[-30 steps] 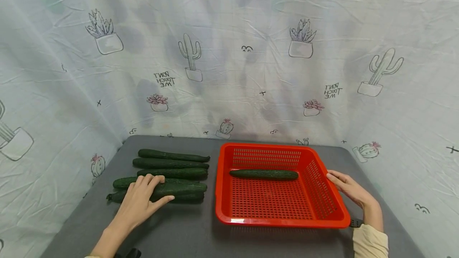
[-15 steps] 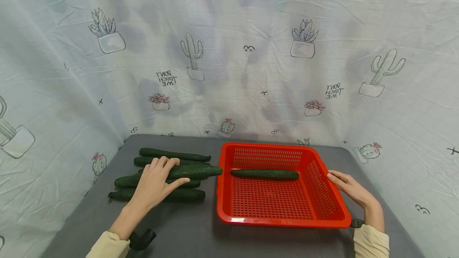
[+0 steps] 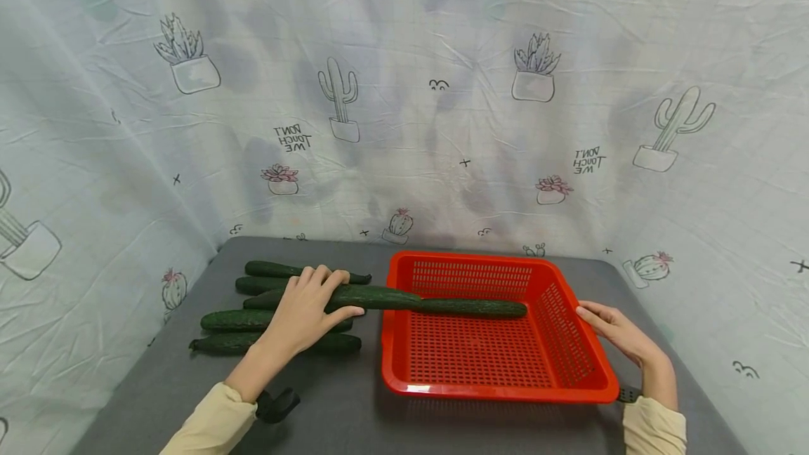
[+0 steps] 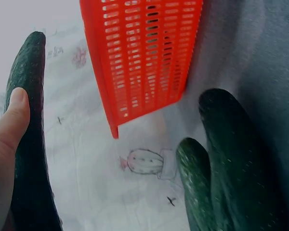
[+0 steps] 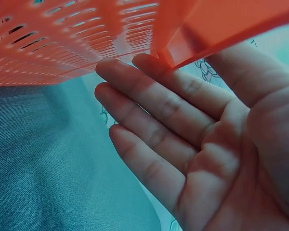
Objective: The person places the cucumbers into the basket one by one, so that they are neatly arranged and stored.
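Observation:
My left hand (image 3: 306, 311) grips a long dark green cucumber (image 3: 379, 298) from above, thumb along its near side. Its tip reaches over the left rim of a red plastic basket (image 3: 499, 393) and overlaps, in the head view, another cucumber (image 3: 477, 308) lying inside along the back. In the left wrist view, the held cucumber (image 4: 31, 139) stands apart from the basket wall (image 4: 144, 62). At the basket's right side, my right hand (image 3: 616, 328) holds the rim, thumb on top. From the right wrist view, the fingers (image 5: 159, 106) extend below the lip, beside the slotted wall.
Several more cucumbers (image 3: 278, 343) lie side by side on the grey table (image 3: 341, 413), left of the basket and partly under my left arm. A pale curtain (image 3: 404, 125) printed with cacti surrounds the table at the back and sides. A black strap (image 3: 278, 404) shows at my left wrist.
My left hand has taken a cucumber from the left group and carried it up and rightward, to the basket's left rim. My right hand and the basket have stayed in place.

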{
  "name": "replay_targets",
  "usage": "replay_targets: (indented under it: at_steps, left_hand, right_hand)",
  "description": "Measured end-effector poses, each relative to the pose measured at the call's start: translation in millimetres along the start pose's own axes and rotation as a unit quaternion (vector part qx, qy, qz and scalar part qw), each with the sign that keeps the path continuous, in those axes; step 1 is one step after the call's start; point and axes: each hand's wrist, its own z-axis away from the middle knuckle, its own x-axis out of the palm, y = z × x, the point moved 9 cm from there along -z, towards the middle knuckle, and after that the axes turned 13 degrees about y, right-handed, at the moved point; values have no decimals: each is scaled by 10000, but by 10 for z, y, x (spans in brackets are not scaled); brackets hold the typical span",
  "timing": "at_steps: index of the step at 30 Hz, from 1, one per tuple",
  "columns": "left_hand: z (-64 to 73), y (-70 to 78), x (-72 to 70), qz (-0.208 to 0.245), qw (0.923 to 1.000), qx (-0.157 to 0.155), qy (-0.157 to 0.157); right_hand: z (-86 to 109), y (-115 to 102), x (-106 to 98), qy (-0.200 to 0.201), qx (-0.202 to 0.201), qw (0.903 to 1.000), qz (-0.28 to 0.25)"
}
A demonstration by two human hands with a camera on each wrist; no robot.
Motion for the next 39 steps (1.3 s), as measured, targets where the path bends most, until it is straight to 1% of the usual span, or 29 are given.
replay_targets:
  at_steps: [8, 14, 19, 23, 30, 33, 36, 39]
  left_hand:
    - [-119, 178, 71, -54, 9995, 142, -274]
    - [-221, 323, 91, 5, 9990, 335, -293]
    - [-314, 426, 134, 96, 9986, 370, -373]
    - [-384, 504, 179, 67, 9981, 400, -456]
    - [-502, 639, 250, -83, 9972, 507, -549]
    - [-541, 693, 287, -52, 9964, 476, -703]
    - [-568, 747, 320, 82, 9953, 403, -878]
    - [-597, 803, 343, 191, 9944, 351, -975]
  right_hand:
    - [0, -6, 0, 43, 40, 9999, 84]
    - [7, -19, 8, 24, 9, 10000, 18]
    - [3, -25, 9, 25, -46, 10000, 0]
    - [-2, -22, 3, 54, -48, 10000, 59]
    - [9, -64, -12, 118, -194, 9994, 257]
    - [18, -87, -16, 104, -202, 9994, 246]
    - [26, -102, -18, 73, -205, 9994, 256]
    - [27, -96, -31, 119, -153, 9994, 284]
